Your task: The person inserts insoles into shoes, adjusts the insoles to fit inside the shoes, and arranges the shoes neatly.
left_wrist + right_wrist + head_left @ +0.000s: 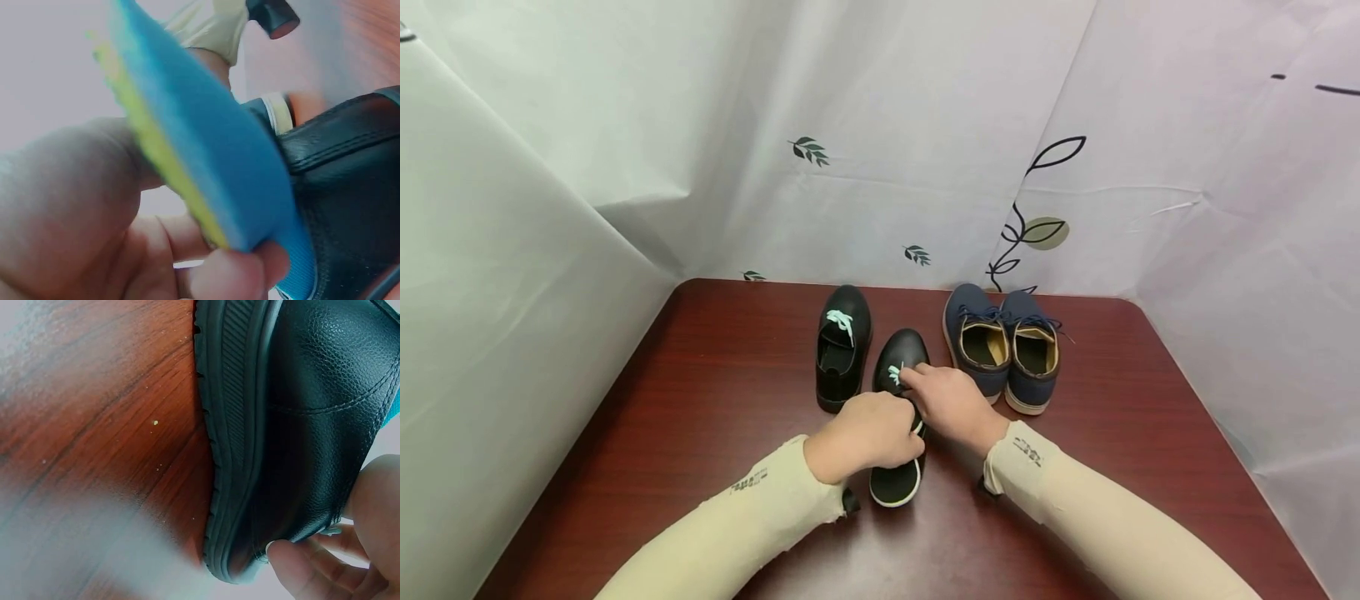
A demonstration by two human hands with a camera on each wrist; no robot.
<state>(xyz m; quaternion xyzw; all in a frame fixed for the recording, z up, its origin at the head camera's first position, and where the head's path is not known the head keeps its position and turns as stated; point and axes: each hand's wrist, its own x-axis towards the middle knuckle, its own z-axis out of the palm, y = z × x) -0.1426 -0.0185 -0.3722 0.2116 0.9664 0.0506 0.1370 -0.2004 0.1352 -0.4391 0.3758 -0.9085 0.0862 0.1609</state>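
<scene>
In the head view, my left hand pinches an insole whose rounded near end sticks out below the fist, dark with a pale rim. The left wrist view shows that insole blue on its broad face and yellow-green along one side. Its front part runs into the opening of a black leather shoe. At this shoe's pale lace bow, my right hand holds the upper, thumb and fingers at the edge of the opening. In the right wrist view the shoe stands with its sole on the table.
A matching black shoe with a pale lace bow stands to the left. On the right is a pair of navy lace-up shoes, side by side. They stand on a reddish-brown table; white leaf-patterned cloth hangs behind it.
</scene>
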